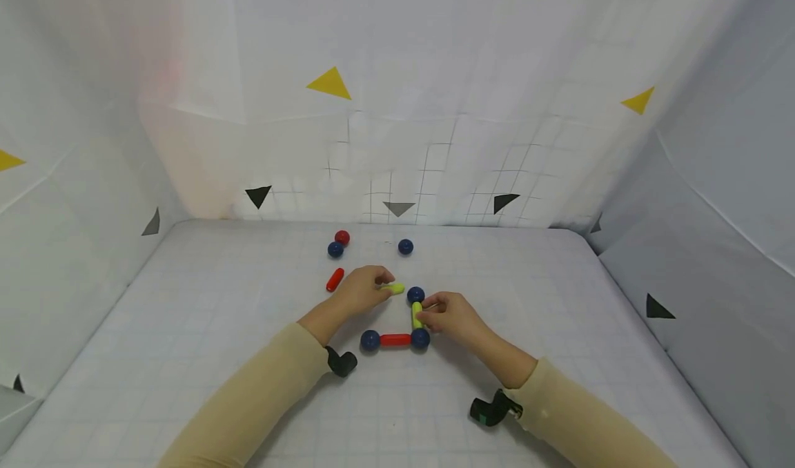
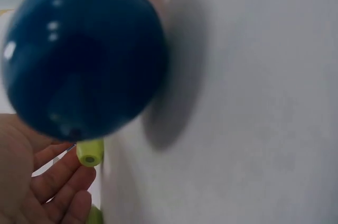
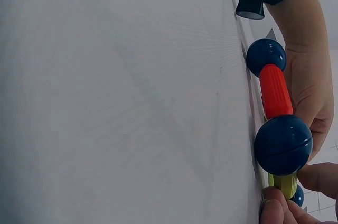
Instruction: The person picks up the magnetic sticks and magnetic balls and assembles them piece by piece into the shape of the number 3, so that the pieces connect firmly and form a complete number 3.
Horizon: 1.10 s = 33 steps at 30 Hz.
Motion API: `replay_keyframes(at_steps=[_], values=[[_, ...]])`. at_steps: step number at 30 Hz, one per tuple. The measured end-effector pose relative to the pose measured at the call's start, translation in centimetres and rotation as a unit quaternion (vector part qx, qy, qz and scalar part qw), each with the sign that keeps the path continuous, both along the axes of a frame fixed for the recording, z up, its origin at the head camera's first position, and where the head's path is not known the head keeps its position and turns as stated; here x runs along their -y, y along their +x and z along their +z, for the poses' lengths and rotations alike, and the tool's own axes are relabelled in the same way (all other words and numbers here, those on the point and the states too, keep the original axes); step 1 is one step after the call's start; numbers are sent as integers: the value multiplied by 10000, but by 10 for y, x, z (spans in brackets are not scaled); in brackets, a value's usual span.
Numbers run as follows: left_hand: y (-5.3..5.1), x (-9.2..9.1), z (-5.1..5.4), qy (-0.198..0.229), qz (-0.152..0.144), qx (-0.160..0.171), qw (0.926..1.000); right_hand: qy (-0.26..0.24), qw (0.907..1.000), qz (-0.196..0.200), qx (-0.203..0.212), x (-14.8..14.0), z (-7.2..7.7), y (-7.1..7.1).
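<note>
My left hand [image 1: 360, 290] holds a yellow-green rod [image 1: 397, 288] at its fingertips, the free end pointing right. My right hand [image 1: 455, 318] pinches another yellow-green rod [image 1: 417, 315], which stands between an upper blue ball [image 1: 415, 294] and a corner blue ball [image 1: 420, 339]. From the corner ball a red rod [image 1: 395, 340] runs left to a third blue ball [image 1: 370, 340]. That ball [image 2: 84, 55] fills much of the left wrist view. Behind the left fingers a bit of yellow-green [image 2: 95, 216] shows, mostly hidden.
A loose red rod [image 1: 335, 279] lies left of the left hand. Farther back sit a red ball [image 1: 342, 237], a blue ball [image 1: 335, 250] beside it, and another blue ball [image 1: 406, 247] to the right. White curtains surround the white table [image 1: 248, 275].
</note>
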<state>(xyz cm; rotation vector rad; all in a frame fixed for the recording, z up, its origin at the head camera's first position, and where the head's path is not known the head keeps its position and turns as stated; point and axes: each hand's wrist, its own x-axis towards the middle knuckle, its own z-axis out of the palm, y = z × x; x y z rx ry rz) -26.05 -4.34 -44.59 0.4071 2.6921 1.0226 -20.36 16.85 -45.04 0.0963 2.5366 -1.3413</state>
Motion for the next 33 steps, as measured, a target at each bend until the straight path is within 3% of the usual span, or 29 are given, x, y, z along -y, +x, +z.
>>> replay_keyframes(at_steps=[7,15,24,33], values=[[-3,-1,-2,-328,-120,-322,9989,18,10000,3,6,0,0,1],[-2,-3,0,-429,-155,-354,9983,-29,10000,27,-11,0,1,2],[-4,-1,2,-444,-323,-145,9984,-41,10000,25,-12,0,2,3],[-5,4,15,-731,-502,266,9957,-46,10000,31,8,-1,1,2]])
